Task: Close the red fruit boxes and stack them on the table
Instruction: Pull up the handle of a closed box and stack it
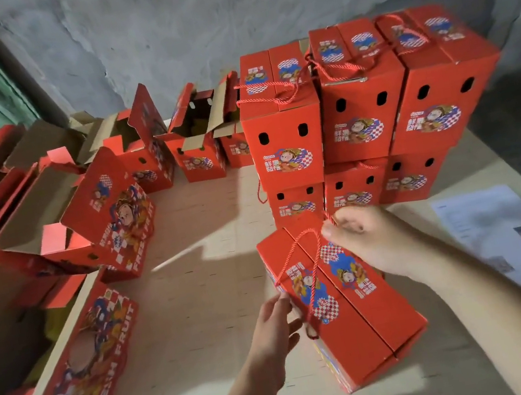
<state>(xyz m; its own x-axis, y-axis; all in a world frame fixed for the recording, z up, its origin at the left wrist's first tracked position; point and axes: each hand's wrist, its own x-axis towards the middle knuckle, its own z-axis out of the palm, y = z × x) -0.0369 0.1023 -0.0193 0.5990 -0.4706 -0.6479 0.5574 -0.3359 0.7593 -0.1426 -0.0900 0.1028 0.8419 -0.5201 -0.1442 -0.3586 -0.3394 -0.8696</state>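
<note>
At the near middle of the bench [197,243] stands a closed red box [347,300], its two top flaps meeting along a centre seam, slightly turned relative to the bench edge. The right hand [364,241] pinches the red cord [302,266] at the box's far end, thumb and forefinger pressed together on it. The left hand [274,320] rests on the box's left side with fingers loosely spread; whether they hold the cord's lower end there I cannot tell.

Behind it, at the far right, the stack [372,108] of closed boxes rises two tiers, three wide. To the left stand open boxes [147,154] with flaps up, still to be shut.

This box looks done and ready to go up. Judging by the corrugated card, it should be stiff along its edges but will dent at the vent holes and flap seam. Its weight cannot be read from here; if fruit is inside, it may be fairly heavy. The cord handle is thin and will let the box swing, so for stacking, palms on two opposite side walls low down seems the surer hold. The printed card looks smooth, so a firm squeeze is wise.
</note>
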